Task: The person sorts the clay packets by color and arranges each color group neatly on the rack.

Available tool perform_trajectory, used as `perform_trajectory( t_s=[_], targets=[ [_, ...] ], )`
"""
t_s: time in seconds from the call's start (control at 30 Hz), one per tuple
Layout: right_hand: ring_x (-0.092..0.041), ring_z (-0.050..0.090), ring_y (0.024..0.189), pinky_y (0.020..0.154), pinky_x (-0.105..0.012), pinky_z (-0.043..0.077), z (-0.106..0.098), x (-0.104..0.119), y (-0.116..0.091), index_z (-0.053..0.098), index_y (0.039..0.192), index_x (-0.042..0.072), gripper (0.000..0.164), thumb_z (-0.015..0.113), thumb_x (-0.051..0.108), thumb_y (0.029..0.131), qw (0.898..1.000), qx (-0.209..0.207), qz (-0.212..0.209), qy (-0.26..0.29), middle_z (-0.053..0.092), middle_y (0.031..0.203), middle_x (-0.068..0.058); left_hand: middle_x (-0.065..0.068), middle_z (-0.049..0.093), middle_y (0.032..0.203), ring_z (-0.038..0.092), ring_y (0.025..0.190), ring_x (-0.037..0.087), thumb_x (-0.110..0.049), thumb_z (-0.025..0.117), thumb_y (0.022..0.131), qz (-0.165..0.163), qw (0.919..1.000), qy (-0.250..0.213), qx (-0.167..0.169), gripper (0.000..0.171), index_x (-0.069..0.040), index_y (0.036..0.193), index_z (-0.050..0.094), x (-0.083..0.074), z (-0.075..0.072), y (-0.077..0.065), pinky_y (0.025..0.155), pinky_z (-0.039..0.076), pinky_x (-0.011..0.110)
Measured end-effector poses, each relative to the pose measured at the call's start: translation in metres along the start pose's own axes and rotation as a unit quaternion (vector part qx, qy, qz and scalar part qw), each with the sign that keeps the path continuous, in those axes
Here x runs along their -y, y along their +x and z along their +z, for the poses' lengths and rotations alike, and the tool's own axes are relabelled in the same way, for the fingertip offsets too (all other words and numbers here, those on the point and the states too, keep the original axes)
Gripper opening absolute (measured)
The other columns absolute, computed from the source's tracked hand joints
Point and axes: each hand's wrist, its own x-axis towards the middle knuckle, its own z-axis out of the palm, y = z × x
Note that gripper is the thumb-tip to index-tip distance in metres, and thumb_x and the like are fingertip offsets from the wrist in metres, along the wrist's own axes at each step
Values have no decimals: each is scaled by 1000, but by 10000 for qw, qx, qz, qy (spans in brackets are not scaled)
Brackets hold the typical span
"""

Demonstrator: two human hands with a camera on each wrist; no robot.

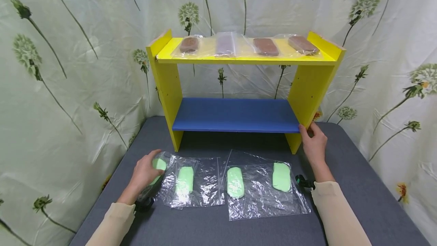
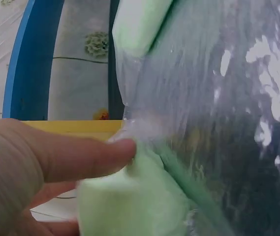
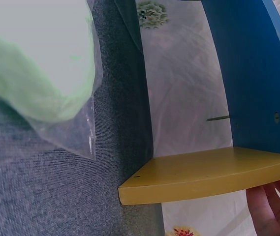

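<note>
My left hand (image 1: 145, 172) pinches a pale green soap-like bar (image 1: 159, 165) in a clear plastic bag, at the left of the row. In the left wrist view the thumb (image 2: 88, 155) presses the bag by the bar (image 2: 130, 196); the other fingertips are partly hidden. My right hand (image 1: 314, 145) grips the right side panel (image 1: 308, 98) of a yellow and blue shelf unit, near the blue lower shelf (image 1: 235, 115). In the right wrist view its fingers (image 3: 263, 209) touch that panel from outside.
More bagged green bars (image 1: 184, 179), (image 1: 235, 182), (image 1: 281, 177) lie on the dark grey table (image 1: 266, 231) before the unit. Several bagged brown bars (image 1: 266, 46) lie on the yellow top shelf (image 1: 205, 60). A flower-patterned curtain (image 1: 112, 67) hangs behind.
</note>
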Motion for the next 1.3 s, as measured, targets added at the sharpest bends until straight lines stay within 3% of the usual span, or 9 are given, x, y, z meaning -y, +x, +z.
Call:
perform_trajectory(
  t_s=[0.13, 0.27, 0.77, 1.3],
  targets=[
    [-6, 57, 91, 74, -16, 44, 0, 0, 0, 68, 123, 13, 37, 63, 41, 99, 10000, -2, 15, 22, 68, 104, -5, 20, 65, 101, 48, 59, 24, 1, 78, 81, 137, 9995, -220, -161, 67, -7, 143, 54, -4, -3, 1, 54, 39, 36],
    [-6, 57, 91, 74, -16, 44, 0, 1, 1, 68, 124, 14, 37, 62, 41, 99, 10000, -5, 24, 10, 68, 105, -5, 12, 63, 88, 45, 59, 20, -1, 77, 83, 275, 9990, -232, -263, 59, -6, 139, 58, -7, -7, 1, 54, 36, 35],
    [-7, 57, 92, 75, -14, 44, 1, 0, 0, 67, 126, 12, 39, 62, 41, 100, 10000, -2, 48, -10, 68, 106, -6, 11, 67, 99, 53, 70, 21, -8, 78, 86, 580, 9974, -343, -254, 53, -11, 136, 62, -18, -11, -1, 60, 41, 36],
    [-9, 58, 93, 76, -14, 44, 0, 0, -1, 67, 126, 14, 39, 62, 42, 100, 10000, 36, 20, 20, 68, 106, -5, 6, 70, 98, 53, 68, 20, -11, 78, 87, 1051, 9928, -396, -406, 50, -18, 135, 64, -49, -25, -9, 61, 41, 37]
  ],
)
